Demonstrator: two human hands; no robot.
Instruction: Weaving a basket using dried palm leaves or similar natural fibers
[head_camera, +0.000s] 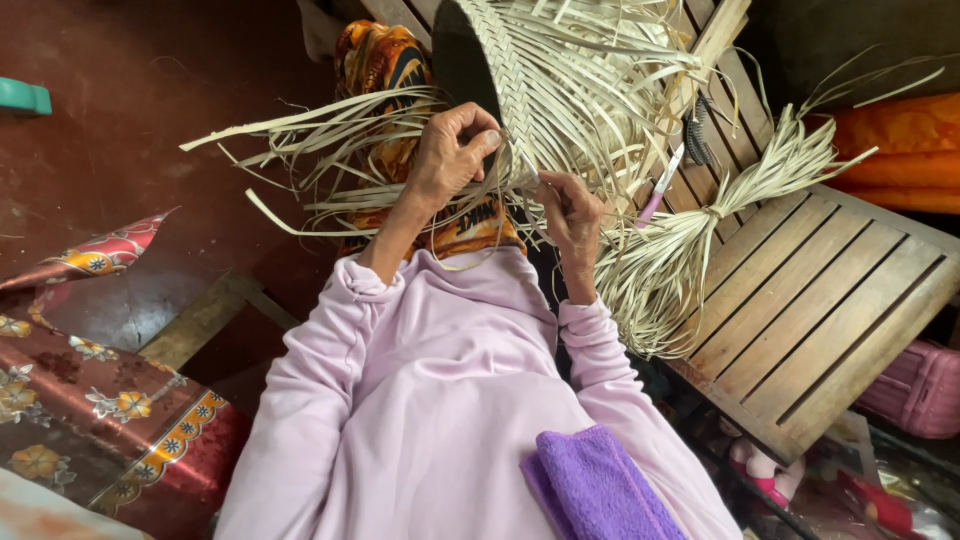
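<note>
— What's the setting?
— Dark red floor (150, 120), slatted wooden worktop (820, 290) carrying a tied strip bundle (690, 240).
— And the hands?
— Left hand (455, 150) grips the half-woven basket (520, 70) rim; right hand (570, 210) pinches a strip.

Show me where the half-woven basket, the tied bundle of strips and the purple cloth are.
half-woven basket (500, 70), head view, on its woven band.
tied bundle of strips (700, 225), head view, near the tie.
purple cloth (597, 488), head view, on its middle.
</note>
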